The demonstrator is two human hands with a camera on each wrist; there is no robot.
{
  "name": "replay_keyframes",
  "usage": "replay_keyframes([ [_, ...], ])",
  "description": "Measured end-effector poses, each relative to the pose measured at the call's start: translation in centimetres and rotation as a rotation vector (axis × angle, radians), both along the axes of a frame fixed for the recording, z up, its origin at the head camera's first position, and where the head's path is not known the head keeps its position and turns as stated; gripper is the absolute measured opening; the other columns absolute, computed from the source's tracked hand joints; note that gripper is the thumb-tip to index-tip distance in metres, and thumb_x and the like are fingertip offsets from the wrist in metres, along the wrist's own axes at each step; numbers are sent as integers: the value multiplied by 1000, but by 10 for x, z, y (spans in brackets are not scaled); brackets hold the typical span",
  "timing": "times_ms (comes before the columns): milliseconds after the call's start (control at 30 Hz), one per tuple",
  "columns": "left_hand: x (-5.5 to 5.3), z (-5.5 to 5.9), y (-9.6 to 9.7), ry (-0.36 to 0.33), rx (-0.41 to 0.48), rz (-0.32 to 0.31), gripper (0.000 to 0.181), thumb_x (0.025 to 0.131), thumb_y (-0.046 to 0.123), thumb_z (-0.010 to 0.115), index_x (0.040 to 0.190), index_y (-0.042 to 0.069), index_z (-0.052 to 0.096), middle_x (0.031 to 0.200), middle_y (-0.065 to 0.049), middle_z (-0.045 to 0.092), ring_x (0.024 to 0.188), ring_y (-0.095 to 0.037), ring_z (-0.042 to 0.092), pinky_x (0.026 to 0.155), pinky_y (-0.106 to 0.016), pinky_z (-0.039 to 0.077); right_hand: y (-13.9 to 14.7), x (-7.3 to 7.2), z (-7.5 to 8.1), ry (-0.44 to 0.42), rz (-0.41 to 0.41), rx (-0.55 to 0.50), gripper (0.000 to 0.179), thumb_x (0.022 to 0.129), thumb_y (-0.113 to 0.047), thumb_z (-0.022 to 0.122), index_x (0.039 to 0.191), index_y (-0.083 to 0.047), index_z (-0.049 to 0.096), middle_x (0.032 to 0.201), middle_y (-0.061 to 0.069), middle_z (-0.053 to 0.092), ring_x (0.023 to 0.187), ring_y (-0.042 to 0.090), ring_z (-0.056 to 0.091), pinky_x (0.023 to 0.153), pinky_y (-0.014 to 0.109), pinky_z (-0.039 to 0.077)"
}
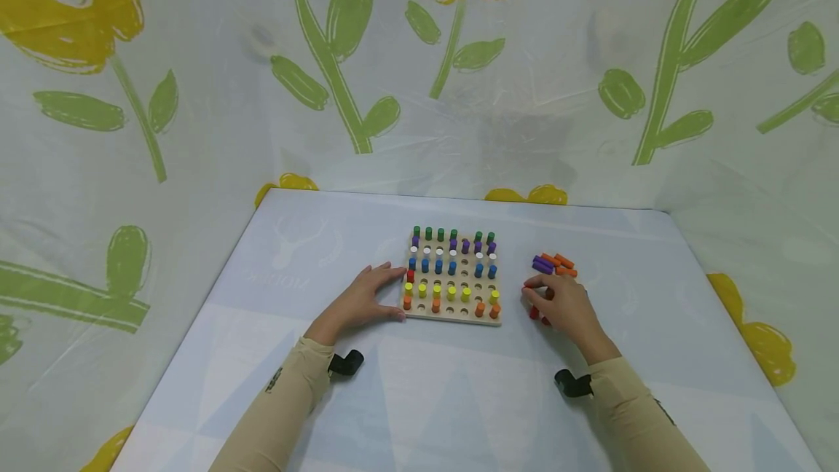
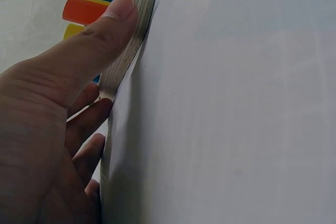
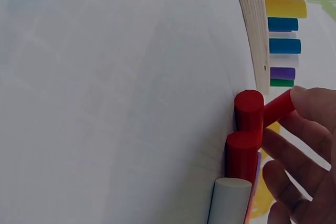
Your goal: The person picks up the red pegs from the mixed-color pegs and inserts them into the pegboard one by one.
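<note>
A wooden pegboard (image 1: pixel 452 318) bears upright pegs in coloured rows: green, purple, white, blue, one red peg (image 1: pixel 410 276), yellow and orange, with open holes among them. My left hand (image 1: pixel 359 300) is at the board's left side, thumb and fingertips against its edge; in the left wrist view the thumb (image 2: pixel 119 10) lies along that edge. To the right of the board, my right hand (image 1: pixel 562 304) pinches a red peg (image 3: pixel 279 108) between thumb and finger. Two more red pegs (image 3: pixel 249 107) and a white peg (image 3: pixel 229 198) lie right beside those fingers.
Loose orange pegs (image 1: pixel 565 261) and purple pegs (image 1: pixel 542 264) lie on the table just beyond my right hand. The pale table (image 1: pixel 446 399) meets a flower-printed sheet (image 1: pixel 511 115) at the back and sides. Dark wrist-worn pieces (image 1: pixel 573 384) project from both sleeves.
</note>
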State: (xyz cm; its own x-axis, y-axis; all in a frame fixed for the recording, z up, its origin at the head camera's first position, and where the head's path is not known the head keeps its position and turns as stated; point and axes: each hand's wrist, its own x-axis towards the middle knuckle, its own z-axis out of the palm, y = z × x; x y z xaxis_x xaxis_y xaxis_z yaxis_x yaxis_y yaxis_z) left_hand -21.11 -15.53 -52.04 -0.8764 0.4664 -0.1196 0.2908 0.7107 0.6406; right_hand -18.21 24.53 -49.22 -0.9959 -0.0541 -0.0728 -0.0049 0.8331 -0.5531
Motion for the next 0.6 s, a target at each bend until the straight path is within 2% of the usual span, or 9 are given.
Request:
replay_keyframes([
  [133,0,0,0,0,-3,-2,96,77,52,85,156,19,43,162,-6,38,154,-26,21,128,-45,5,1,1,1,1,-13,-27,26,98,-29,69,115,-11,74,85,5,63,66,20,53,50,31,50],
  [600,-1,-2,0,-1,1,-5,96,77,53,85,157,20,42,162,-5,38,155,-25,21,128,-43,5,1,1,1,30,-30,-38,27,99,-31,68,116,-9,72,83,3,66,69,20,56,52,30,52],
])
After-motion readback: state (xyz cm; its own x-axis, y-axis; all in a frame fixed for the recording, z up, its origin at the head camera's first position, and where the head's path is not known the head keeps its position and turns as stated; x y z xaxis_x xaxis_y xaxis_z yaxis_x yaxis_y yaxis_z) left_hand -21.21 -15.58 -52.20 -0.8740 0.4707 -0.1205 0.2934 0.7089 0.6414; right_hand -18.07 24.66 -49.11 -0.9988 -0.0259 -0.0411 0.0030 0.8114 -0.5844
